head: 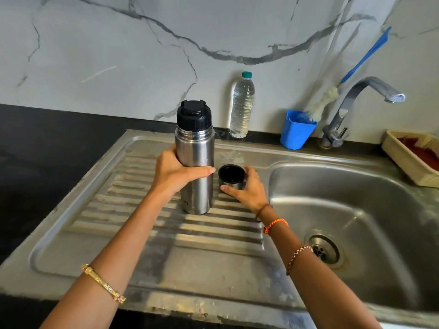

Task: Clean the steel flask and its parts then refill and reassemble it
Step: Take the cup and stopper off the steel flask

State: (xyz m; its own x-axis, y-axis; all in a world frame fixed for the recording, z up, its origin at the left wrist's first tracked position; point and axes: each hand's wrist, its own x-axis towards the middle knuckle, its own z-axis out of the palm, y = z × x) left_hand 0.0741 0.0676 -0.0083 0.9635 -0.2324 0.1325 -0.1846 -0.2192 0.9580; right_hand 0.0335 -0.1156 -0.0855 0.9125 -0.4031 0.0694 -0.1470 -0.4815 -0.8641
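Head view: our left hand (174, 170) grips the upright flask (195, 162); our right hand (249, 188) grasps the cup (231, 177) beside it.

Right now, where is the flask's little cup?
The cup sits mouth-up on the ribbed drainboard, just right of the upright flask, with the right hand around it.

Both your forearms reach forward from the bottom of the view, converging slightly. Your left hand (177, 172) is wrapped around something upright, thumb across the front, fingers hidden behind. Your right hand (249, 189) sits lower and just beside it, palm down, thumb and fingers curled around a small round object. Bangles and threads circle both wrists.
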